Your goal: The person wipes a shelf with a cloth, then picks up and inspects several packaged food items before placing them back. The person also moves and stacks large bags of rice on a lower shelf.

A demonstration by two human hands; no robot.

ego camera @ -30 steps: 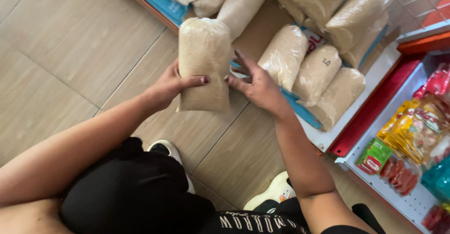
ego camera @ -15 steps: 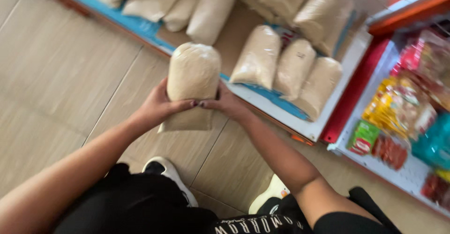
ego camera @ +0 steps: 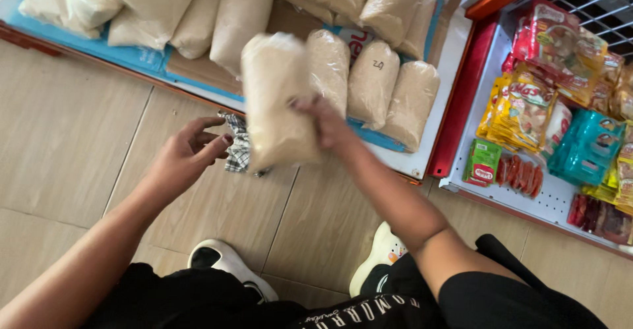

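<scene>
My right hand (ego camera: 328, 126) grips a clear plastic bag of pale beige grain (ego camera: 275, 98) and holds it upright above the floor, in front of the low shelf. The bag is blurred by motion. My left hand (ego camera: 185, 156) is off the bag, open with fingers spread, just left of it and close to a checked cloth (ego camera: 239, 146) lying at the shelf's front edge. Three similar bags (ego camera: 372, 82) stand in a row on the shelf right behind the held bag.
Several more grain bags (ego camera: 198, 12) lie on the blue-lined low shelf (ego camera: 125, 51). At the right, an orange-edged white rack (ego camera: 527, 200) holds colourful snack packets (ego camera: 527, 105). Tiled floor (ego camera: 59, 138) spreads left. My shoes (ego camera: 224, 263) are below.
My left hand has let go of the bag and drawn away to the left. My right hand alone now carries the bag, lifted toward the shelf. The checked cloth has come into view.
</scene>
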